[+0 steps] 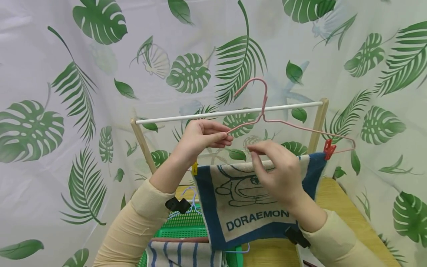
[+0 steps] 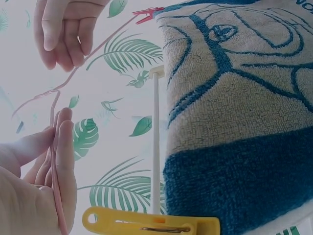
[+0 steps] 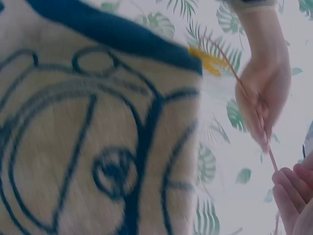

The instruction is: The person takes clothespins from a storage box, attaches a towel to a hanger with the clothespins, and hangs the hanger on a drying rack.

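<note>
**In front of the white-barred rack (image 1: 200, 116), a towel (image 1: 247, 202) spreads below a pink hanger (image 1: 264, 102) in the left hand (image 1: 203, 139)**

All across the back, a leaf-printed curtain (image 1: 200, 37) fills the scene, and below it comes the yellowish wooden table (image 1: 347, 207). There's the rack, wooden posts either side, and down in front a green basket (image 1: 186, 231), a striped cloth (image 1: 186, 254) lying at its near end, a blue hanger (image 1: 193, 198) towards the back.

Now the towel, and it's a bold one: blue borders, a line-drawn figure, DORAEMON printed underneath, hanging in front of the rack and partly over the basket. Above it sits the pink hanger, hook up beyond the white bar, neck crossing in front of it in the head view.

And the hands! The left has the hanger's left arm, the wire running between thumb and fingers, a light pinch. The right hand (image 1: 280, 167) is up before the towel's top edge, near the wire, fingers loosely bent and nothing visible in its grasp.

Smallest of all, the clips: a red clip (image 1: 329, 149) at the towel's right corner by the hanger's right end, a yellow clip (image 1: 195, 168) on the left corner, near the left wrist.
</note>
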